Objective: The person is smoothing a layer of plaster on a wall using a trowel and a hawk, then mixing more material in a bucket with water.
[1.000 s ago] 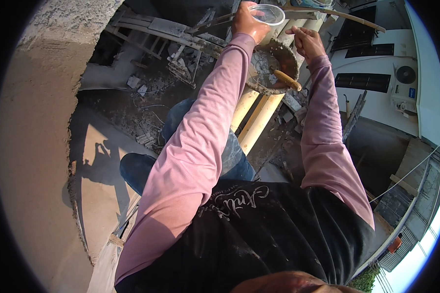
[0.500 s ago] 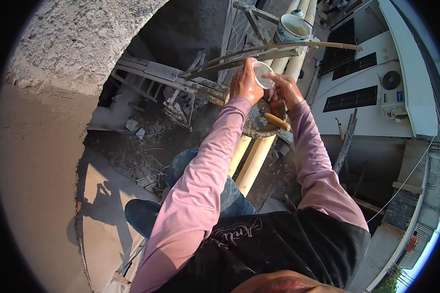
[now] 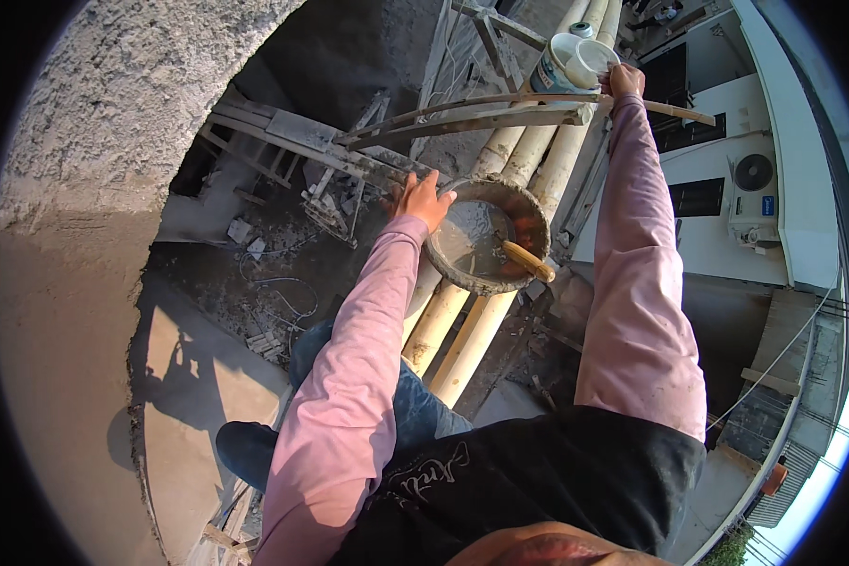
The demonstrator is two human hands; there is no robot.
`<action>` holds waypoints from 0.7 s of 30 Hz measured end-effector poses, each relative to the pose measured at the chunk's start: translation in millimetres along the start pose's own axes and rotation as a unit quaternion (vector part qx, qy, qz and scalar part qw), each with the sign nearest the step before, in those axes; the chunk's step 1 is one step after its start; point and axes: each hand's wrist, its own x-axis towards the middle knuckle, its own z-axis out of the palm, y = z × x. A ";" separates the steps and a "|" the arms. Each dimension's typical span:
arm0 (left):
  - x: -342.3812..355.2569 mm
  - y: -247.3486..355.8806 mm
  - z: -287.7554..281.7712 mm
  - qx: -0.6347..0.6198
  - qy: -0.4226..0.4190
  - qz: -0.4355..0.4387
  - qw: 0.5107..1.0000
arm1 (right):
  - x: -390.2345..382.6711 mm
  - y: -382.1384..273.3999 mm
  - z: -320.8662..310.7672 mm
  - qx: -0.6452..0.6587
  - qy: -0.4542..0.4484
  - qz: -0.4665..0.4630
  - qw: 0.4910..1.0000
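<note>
My left hand (image 3: 417, 202) has its fingers spread at the left rim of a mortar-crusted round bucket (image 3: 542, 217). Inside it sit wet grey material and a tool with a pale wooden handle (image 3: 528, 260). Far forward on the right, my right hand (image 3: 623, 83) grips a clear plastic cup (image 3: 595, 58) at the mouth of a white pail (image 3: 547, 74), which has a small white container (image 3: 580, 29) behind it. Both buckets stand on long pale poles (image 3: 462, 340).
A curved board (image 3: 679, 111) crosses the poles. Scaffold planks (image 3: 321, 141) run leftward above a rubble-strewn lower level (image 3: 264, 325). A rough plastered wall (image 3: 66, 236) rises at left. A white building with an air-conditioner unit (image 3: 753, 212) stands right, with a person far off (image 3: 660, 17).
My left hand has let go of the cup and come down leftward to the mortar bucket's rim. My right hand has carried the cup forward to the white pail.
</note>
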 end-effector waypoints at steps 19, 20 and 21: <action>15.7 -60.4 42.7 -0.316 -0.130 -0.120 0.932 | -243.8 67.5 8.0 -0.398 -0.407 -0.189 0.800; 18.5 -51.9 38.1 -0.277 -0.144 -0.132 0.941 | -277.6 66.9 0.3 -0.402 -0.444 -0.160 0.784; 21.3 -38.9 40.9 -0.267 -0.121 -0.126 0.948 | -283.2 101.9 -9.0 -0.490 -0.445 -0.236 0.711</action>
